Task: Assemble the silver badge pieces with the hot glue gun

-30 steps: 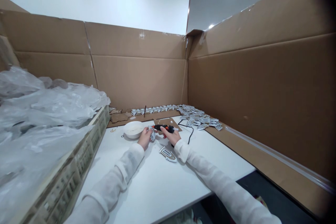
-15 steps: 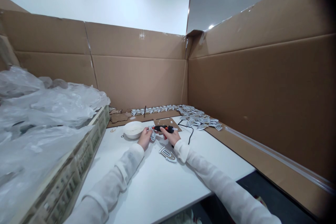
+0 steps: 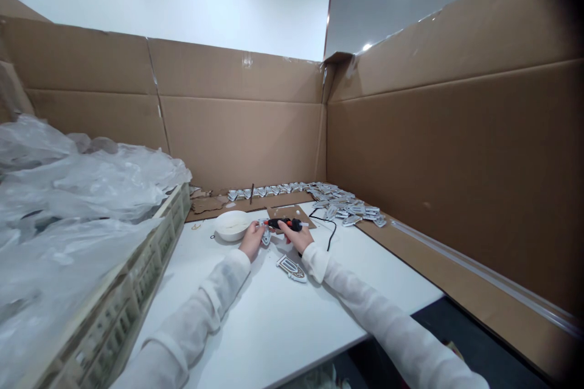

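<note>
My right hand (image 3: pixel 298 237) is closed round a black glue gun (image 3: pixel 285 223) with an orange tip, its nozzle pointing left. My left hand (image 3: pixel 252 239) pinches a small silver shield-shaped piece (image 3: pixel 265 234) right at that nozzle. Both hands rest on the white table (image 3: pixel 283 310). Another shield-shaped piece (image 3: pixel 291 268) lies flat on the table just in front of my right wrist. The gun's black cord (image 3: pixel 329 228) loops off to the right.
A white bowl (image 3: pixel 232 224) stands left of my hands. Several finished silver pieces (image 3: pixel 340 205) are laid along the back and right. A crate (image 3: pixel 137 279) filled with clear plastic bags (image 3: pixel 68 194) is on the left. Cardboard walls (image 3: pixel 447 152) enclose the table.
</note>
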`<state>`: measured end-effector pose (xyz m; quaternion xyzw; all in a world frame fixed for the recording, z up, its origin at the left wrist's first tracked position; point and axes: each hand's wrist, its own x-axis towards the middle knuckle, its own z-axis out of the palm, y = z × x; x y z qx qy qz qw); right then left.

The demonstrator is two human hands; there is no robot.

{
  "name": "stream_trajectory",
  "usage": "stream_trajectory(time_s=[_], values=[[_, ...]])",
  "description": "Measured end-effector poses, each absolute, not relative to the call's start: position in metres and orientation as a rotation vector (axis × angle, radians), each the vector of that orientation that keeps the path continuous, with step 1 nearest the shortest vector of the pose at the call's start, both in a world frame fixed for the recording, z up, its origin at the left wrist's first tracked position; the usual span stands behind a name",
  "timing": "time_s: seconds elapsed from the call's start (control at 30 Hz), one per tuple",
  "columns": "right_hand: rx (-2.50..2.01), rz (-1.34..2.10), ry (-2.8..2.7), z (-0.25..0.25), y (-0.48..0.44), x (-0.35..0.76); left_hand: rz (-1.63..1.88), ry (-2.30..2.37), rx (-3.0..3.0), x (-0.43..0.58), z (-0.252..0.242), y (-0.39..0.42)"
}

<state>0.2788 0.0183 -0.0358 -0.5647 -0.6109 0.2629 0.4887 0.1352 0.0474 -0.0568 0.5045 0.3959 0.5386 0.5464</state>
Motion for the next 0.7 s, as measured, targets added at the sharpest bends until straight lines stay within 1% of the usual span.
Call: stream_trajectory(time_s=[0.27,0.7], values=[[-1.403,0.597,-1.496,-0.0385,0.0201,0.2794,1.278,0.956,1.200,0.1346,-0.0567,0.0485],[-1.437,0.620,-1.482,-0.0357,0.0175,0.2779,1.274,0.945,1.189,0.1345,-0.0563,0.0475]])
